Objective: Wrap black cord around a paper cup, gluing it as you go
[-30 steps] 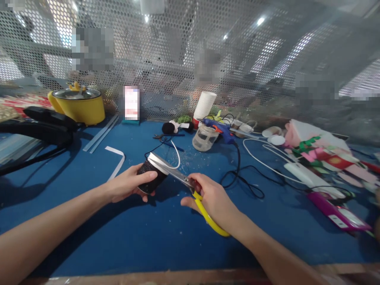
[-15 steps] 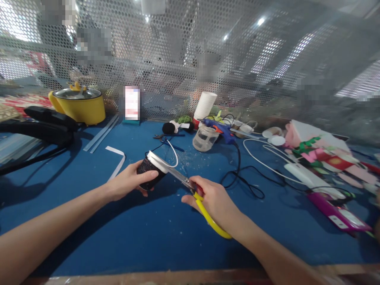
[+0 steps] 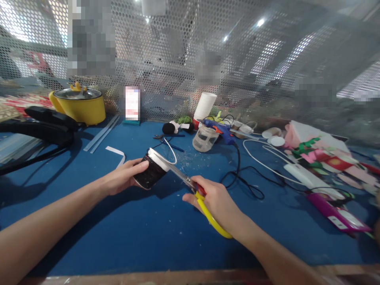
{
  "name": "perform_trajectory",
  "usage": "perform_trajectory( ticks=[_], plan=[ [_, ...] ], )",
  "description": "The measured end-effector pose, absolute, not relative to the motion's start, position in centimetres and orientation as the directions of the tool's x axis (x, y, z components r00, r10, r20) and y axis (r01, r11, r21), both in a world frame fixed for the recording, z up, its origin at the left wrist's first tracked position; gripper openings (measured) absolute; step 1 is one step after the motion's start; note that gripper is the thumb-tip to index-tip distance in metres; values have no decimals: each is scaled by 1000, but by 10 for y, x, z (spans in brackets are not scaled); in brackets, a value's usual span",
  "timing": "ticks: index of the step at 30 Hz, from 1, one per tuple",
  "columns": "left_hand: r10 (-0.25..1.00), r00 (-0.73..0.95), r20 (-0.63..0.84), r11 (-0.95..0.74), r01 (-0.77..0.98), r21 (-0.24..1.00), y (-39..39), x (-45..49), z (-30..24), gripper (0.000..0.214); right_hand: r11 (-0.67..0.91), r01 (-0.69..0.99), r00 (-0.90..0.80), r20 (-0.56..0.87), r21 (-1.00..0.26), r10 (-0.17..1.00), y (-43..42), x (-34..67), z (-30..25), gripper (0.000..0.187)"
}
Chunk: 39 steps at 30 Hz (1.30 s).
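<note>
My left hand (image 3: 123,177) is wrapped round a dark paper cup (image 3: 150,171) with a white rim, held tilted above the blue table (image 3: 133,237). My right hand (image 3: 215,200) grips yellow-handled scissors (image 3: 204,206), whose metal blades (image 3: 179,177) reach the cup's rim. A thin white strip (image 3: 171,150) curls off the rim behind the blades.
A clear jar (image 3: 204,137), a blue glue gun (image 3: 221,130) and its black cord (image 3: 243,174) lie behind. White cables and coloured craft pieces (image 3: 314,154) crowd the right. A yellow pot (image 3: 77,103) and a black device (image 3: 44,124) stand at the left, a mesh screen (image 3: 190,51) behind.
The cup has turned and lifted slightly in my left hand. The scissors have shifted a little along the rim, and the white strip has grown longer.
</note>
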<state>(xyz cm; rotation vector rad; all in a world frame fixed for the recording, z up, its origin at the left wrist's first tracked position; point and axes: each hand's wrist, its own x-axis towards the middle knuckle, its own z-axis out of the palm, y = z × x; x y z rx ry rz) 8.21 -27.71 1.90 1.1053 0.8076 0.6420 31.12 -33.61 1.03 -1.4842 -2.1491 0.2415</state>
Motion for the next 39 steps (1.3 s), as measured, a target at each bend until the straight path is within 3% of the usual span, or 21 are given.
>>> perform_trajectory(
  ticks=[5, 11, 19, 33, 39],
  plan=[
    [709, 652, -268, 446, -120, 887, -279, 84, 16, 45, 382, 811, -274, 290, -444, 917, -334, 314, 7, 33],
    [754, 606, -253, 332, -20, 943, -284, 88, 16, 33, 359, 802, -250, 277, -478, 928, -333, 313, 3, 37],
    [813, 530, -241, 250, 56, 967, -285, 91, 18, 38, 347, 824, -258, 249, -448, 934, -334, 311, 11, 28],
    [812, 527, -251, 258, 61, 964, -284, 89, 17, 38, 376, 835, -269, 296, -403, 916, -336, 311, 9, 28],
    [817, 527, -233, 350, -133, 927, -269, 82, 27, 52, 406, 826, -306, 293, -392, 906, -336, 312, 16, 28]
  ],
)
